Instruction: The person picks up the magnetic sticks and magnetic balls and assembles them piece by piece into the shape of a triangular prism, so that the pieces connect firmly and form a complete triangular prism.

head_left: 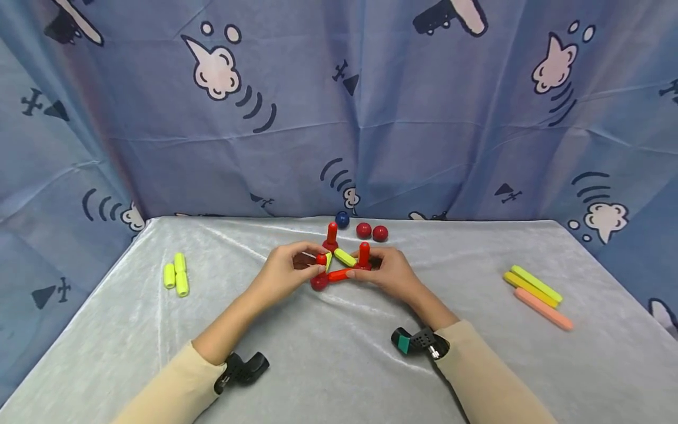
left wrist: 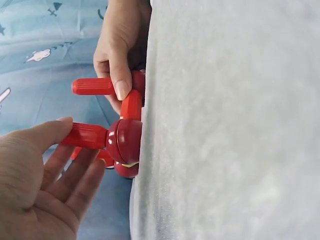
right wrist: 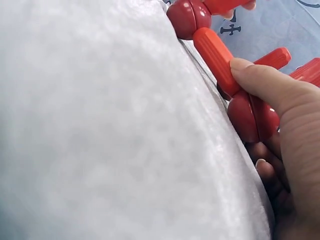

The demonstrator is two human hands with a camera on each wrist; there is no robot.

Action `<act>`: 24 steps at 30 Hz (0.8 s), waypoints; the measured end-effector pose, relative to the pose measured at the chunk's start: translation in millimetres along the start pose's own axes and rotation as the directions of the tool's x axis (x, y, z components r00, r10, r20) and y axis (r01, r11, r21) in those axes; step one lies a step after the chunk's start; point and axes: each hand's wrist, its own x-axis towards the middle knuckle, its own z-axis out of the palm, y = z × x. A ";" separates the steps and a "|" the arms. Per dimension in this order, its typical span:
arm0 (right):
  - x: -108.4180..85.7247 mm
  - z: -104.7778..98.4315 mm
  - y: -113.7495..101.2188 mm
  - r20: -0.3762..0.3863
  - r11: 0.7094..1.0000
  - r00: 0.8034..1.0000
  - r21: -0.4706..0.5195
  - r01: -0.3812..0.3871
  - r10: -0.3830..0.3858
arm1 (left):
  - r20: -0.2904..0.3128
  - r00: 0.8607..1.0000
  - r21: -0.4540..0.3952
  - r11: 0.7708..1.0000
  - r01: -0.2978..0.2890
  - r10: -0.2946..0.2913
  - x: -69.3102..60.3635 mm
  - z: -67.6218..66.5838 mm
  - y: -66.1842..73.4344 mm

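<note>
While the left hand (head_left: 285,268) pinches the left upright rod (head_left: 321,259), the right hand (head_left: 393,272) grips the right corner ball (right wrist: 252,117) of a triangular frame.

Left: thumb on the rod, other fingers behind it, hand part-open. Right: fingers bent behind the ball, thumb pressed along the near red rod (right wrist: 215,57). Frame sits mid-table, between both hands; left corner ball (head_left: 319,283) joined to the near red rod, rear corner ball (head_left: 330,245) carrying its own upright rod (head_left: 332,232). Beyond: blue ball (head_left: 342,219), two loose red balls (head_left: 364,230). Left side of table (head_left: 318,365): three short yellow-green rods (head_left: 181,284). Right side: three long rods (head_left: 535,290).
</note>
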 end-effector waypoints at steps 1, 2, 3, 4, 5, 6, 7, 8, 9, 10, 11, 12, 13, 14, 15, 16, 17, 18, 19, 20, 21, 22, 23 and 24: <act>0.1 0.2 -0.1 -0.002 1.000 1.000 -0.001 0.005 -0.005 | -0.003 1.000 -0.003 1.000 -0.006 0.006 0.0 0.8 -1.5; 0.2 0.4 -0.3 -0.003 1.000 1.000 -0.002 0.009 -0.009 | -0.005 1.000 -0.010 1.000 -0.006 0.006 -0.2 1.6 -3.1; 0.3 0.7 -0.4 -0.005 1.000 1.000 -0.003 0.013 -0.013 | -0.003 1.000 -0.012 1.000 -0.003 0.003 -0.5 2.3 -4.5; 0.4 1.1 -0.4 -0.006 1.000 1.000 -0.004 0.018 -0.018 | 0.000 1.000 -0.007 1.000 -0.001 0.001 -1.0 3.1 -6.7; 0.2 1.5 -0.5 -0.008 1.000 1.000 -0.008 0.020 -0.020 | 0.005 1.000 -0.003 1.000 0.007 -0.007 -1.7 3.6 -8.6; 0.0 1.8 -0.7 -0.011 1.000 1.000 -0.016 0.024 -0.025 | 0.010 1.000 0.000 1.000 0.017 -0.017 -2.1 4.4 -10.9; -0.2 2.1 -1.1 -0.015 0.999 0.999 -0.024 0.028 -0.028 | 0.012 1.000 0.006 1.000 0.026 -0.026 -2.7 5.2 -13.2; -0.3 2.3 -1.4 -0.017 0.999 0.999 -0.035 0.033 -0.034 | 0.010 0.999 0.014 0.999 0.038 -0.039 -3.4 5.9 -15.2; -0.7 2.5 -2.1 -0.017 0.998 0.999 -0.050 0.036 -0.037 | 0.005 0.999 0.020 0.999 0.041 -0.041 -4.1 6.4 -17.4; -0.9 2.4 -2.7 -0.015 0.997 0.999 -0.064 0.034 -0.035 | -0.003 0.999 0.019 0.999 0.046 -0.046 -4.6 7.0 -19.5; -1.2 1.9 -3.7 -0.011 0.996 0.999 -0.079 0.030 -0.031 | -0.014 0.999 0.011 0.999 0.050 -0.050 -4.8 7.5 -21.2; -1.5 0.9 -5.0 0.000 0.995 1.000 -0.095 0.028 -0.028 | -0.025 0.999 0.002 0.999 0.048 -0.048 -5.0 8.2 -23.0; -1.6 -0.9 -6.2 0.016 0.994 1.000 -0.108 0.021 -0.019 | -0.036 0.998 -0.003 0.999 0.045 -0.045 -5.2 8.7 -24.6; -1.9 -3.7 -7.7 0.037 0.992 0.999 -0.124 0.014 -0.009 | -0.045 0.998 -0.007 0.999 0.042 -0.042 -5.3 9.2 -26.2; -2.1 -7.1 -9.8 0.063 0.991 0.998 -0.135 0.006 0.002 | -0.050 0.998 -0.010 0.999 0.037 -0.038 -5.5 9.9 -28.3; -2.0 -11.7 -11.9 0.091 0.989 0.996 -0.151 0.003 0.010 | -0.052 0.998 -0.016 0.999 0.042 -0.043 -5.6 10.2 -30.2; -2.1 -16.9 -13.9 0.115 0.987 0.993 -0.164 0.001 0.018 | -0.052 0.998 -0.021 0.999 0.045 -0.046 -5.8 10.5 -31.9; -2.0 -22.5 -15.7 0.136 0.987 0.990 -0.161 -0.003 0.025 | -0.052 0.997 -0.024 0.999 0.049 -0.050 -6.2 10.7 -33.5; -1.6 -28.5 -16.8 0.147 0.989 0.989 -0.149 -0.007 0.029 | -0.052 0.997 -0.024 0.998 0.054 -0.055 -6.5 11.0 -35.0; -0.9 -33.9 -17.4 0.141 0.992 0.989 -0.127 -0.015 0.033 | -0.052 0.997 -0.026 0.998 0.059 -0.061 -6.8 11.2 -35.8; 0.1 -38.8 -17.4 0.124 0.995 0.992 -0.100 -0.025 0.037 | -0.053 0.996 -0.030 0.997 0.064 -0.066 -7.1 11.5 -36.7; 1.2 -43.1 -16.7 0.093 0.996 0.995 -0.076 -0.040 0.047 | -0.053 0.996 -0.034 0.997 0.068 -0.070 -7.3 11.7 -36.8; 2.5 -46.5 -15.5 0.046 0.997 0.997 -0.053 -0.054 0.057 | -0.053 0.996 -0.037 0.997 0.065 -0.067 -7.2 12.0 -36.8; 4.0 -49.2 -13.9 -0.004 0.997 0.998 -0.044 -0.066 0.066 | -0.050 0.997 -0.035 0.998 0.060 -0.062 -6.9 12.3 -36.8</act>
